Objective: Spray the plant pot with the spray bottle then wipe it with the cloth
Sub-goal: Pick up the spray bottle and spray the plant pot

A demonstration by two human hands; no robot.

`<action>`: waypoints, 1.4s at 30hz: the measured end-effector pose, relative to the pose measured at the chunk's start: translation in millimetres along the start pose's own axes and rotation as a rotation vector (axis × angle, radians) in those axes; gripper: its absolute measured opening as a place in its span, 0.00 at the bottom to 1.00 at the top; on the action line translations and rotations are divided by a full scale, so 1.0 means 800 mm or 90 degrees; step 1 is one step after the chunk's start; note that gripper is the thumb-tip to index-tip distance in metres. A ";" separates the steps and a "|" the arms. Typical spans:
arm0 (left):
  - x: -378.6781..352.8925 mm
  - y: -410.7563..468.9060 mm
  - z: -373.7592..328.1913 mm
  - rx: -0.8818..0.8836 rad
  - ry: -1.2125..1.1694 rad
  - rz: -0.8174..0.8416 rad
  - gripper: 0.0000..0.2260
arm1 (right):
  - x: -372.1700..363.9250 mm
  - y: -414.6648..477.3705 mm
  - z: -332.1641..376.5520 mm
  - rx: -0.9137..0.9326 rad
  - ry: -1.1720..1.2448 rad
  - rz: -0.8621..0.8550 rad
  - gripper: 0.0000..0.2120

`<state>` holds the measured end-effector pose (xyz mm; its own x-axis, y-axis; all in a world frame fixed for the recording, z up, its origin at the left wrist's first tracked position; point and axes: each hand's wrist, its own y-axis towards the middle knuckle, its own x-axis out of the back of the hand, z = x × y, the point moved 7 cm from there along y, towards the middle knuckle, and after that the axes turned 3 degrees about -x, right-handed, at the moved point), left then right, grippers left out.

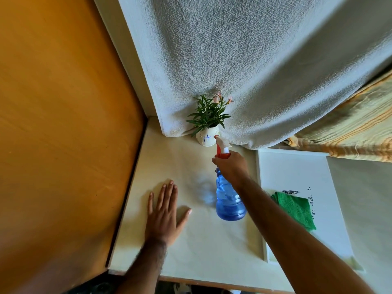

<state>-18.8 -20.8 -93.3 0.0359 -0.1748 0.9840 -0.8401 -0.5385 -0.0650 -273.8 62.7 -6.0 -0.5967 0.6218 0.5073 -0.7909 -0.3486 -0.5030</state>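
A small white plant pot (pixel 207 138) with a blue mark holds a green plant with pink flowers, at the back of the cream table against a white towel. My right hand (pixel 230 167) grips the neck of a blue spray bottle (pixel 228 199) with a red and white nozzle, lifted off the table. The nozzle tip sits just right of the pot and points at it. My left hand (pixel 164 213) lies flat on the table, fingers spread, holding nothing. A folded green cloth (pixel 296 207) rests on a white board to the right.
A white towel (pixel 254 71) hangs behind the pot. An orange wooden panel (pixel 59 124) borders the table (pixel 191 247) on the left. The white board (pixel 297 172) lies on the right part of the table. A striped yellow fabric (pixel 350 128) hangs at the far right.
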 end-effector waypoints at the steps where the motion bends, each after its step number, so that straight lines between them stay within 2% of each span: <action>1: -0.001 0.000 0.000 -0.002 0.000 0.005 0.41 | 0.006 -0.003 -0.002 0.001 0.021 -0.010 0.10; 5: -0.003 0.001 0.002 -0.002 0.000 0.015 0.41 | 0.049 -0.022 0.003 0.053 0.087 -0.097 0.04; 7: -0.003 0.000 0.002 -0.001 -0.002 0.017 0.42 | 0.084 -0.030 0.004 0.082 0.144 -0.162 0.06; 11: -0.002 0.001 0.001 -0.006 0.000 0.023 0.42 | 0.166 -0.044 -0.002 0.183 0.299 -0.305 0.05; 14: -0.001 0.001 0.001 -0.004 -0.001 0.028 0.42 | 0.210 -0.046 -0.007 0.263 0.303 -0.366 0.02; 15: -0.002 0.001 0.001 -0.003 -0.002 0.031 0.42 | 0.221 -0.043 -0.012 0.276 0.301 -0.376 0.03; 17: -0.003 0.001 -0.001 -0.005 -0.002 0.037 0.42 | 0.241 -0.035 -0.022 0.294 0.319 -0.385 0.08; 22: -0.005 0.004 0.002 -0.003 -0.002 0.042 0.42 | 0.255 -0.010 -0.042 0.290 0.328 -0.366 0.05; 28: -0.006 0.002 0.002 -0.001 0.005 0.038 0.42 | 0.250 0.008 -0.066 0.273 0.352 -0.354 0.08; 35: -0.006 0.001 0.003 0.000 0.008 0.043 0.42 | 0.245 0.023 -0.088 0.206 0.285 -0.302 0.29; 37: -0.006 0.001 0.002 0.001 0.004 0.046 0.42 | 0.244 0.021 -0.103 0.183 0.244 -0.278 0.31; 42: -0.001 0.001 0.000 0.001 -0.006 0.034 0.42 | 0.236 -0.014 -0.158 0.212 0.096 -0.250 0.42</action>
<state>-19.4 -20.9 -94.5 -0.0032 -0.2114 0.9774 -0.8401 -0.5296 -0.1173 -360.7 273.0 6.9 -0.2406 0.8353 0.4943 -0.9655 -0.2581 -0.0338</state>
